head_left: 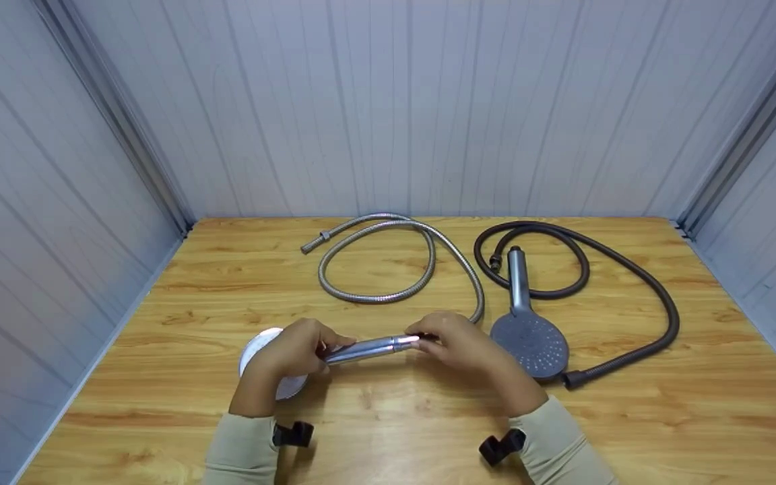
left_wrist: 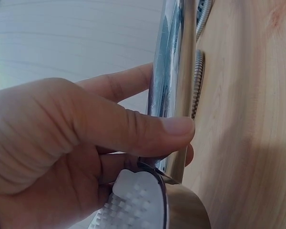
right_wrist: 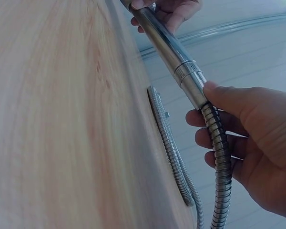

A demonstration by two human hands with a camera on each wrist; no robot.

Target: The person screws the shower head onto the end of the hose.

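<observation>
My left hand [head_left: 297, 350] grips a chrome shower head [head_left: 364, 349] by its handle, close to the round spray face, with the thumb laid across the handle in the left wrist view. At the handle's other end, the fingers of my right hand [head_left: 455, 340] pinch the smooth metal end fitting [right_wrist: 194, 89] of a silver shower hose [right_wrist: 222, 176]. The fitting sits in line against the handle's end in the right wrist view. From there the hose hangs down past my right palm, then lies looped on the table behind both hands.
A grey shower head [head_left: 529, 342] lies face up to the right, near my right forearm. Its dark hose [head_left: 664, 303] curls behind it, one end fitting [head_left: 573, 379] beside the head. The wooden table [head_left: 374, 438] meets white panel walls [head_left: 401, 108] at back and sides.
</observation>
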